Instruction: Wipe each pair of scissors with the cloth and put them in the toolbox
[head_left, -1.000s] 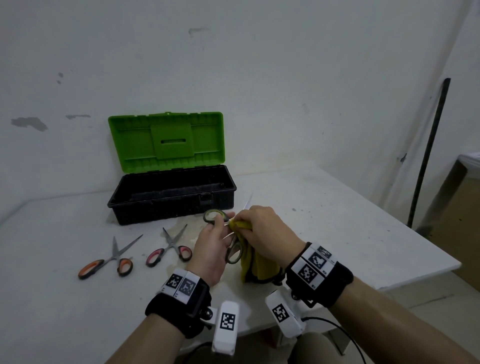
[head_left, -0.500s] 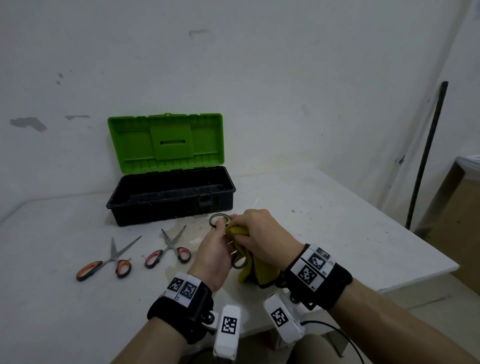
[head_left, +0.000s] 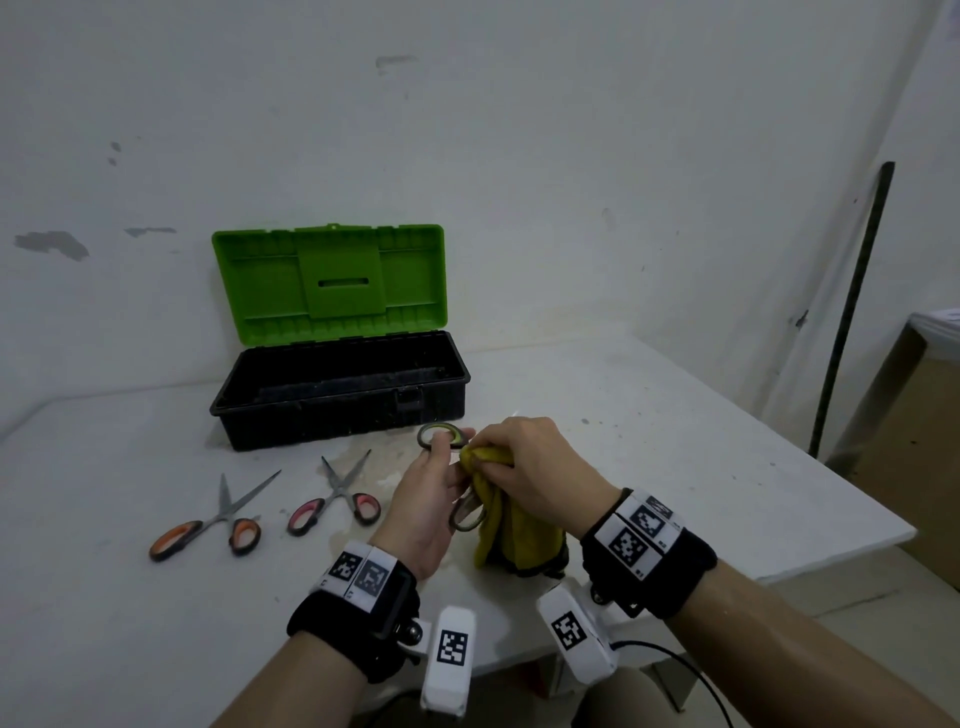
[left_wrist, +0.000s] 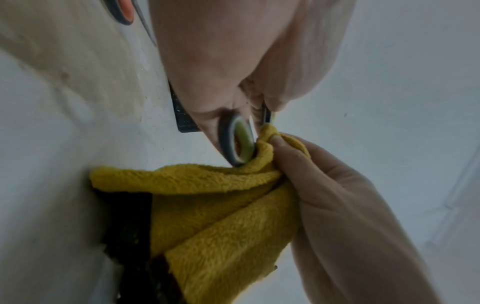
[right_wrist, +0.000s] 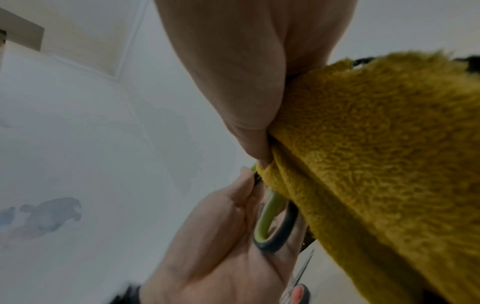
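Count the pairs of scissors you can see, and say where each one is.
3. Green-handled scissors in the left hand; orange-handled pair and pink-handled pair lie on the table before the toolbox, which looks empty.

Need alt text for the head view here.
A left hand holds green-handled scissors while the right hand rubs them with a yellow cloth. Two more scissors lie before an open toolbox.

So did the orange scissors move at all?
No. The orange scissors lie where they did before, the same gap in front of the black toolbox, beside the pink scissors.
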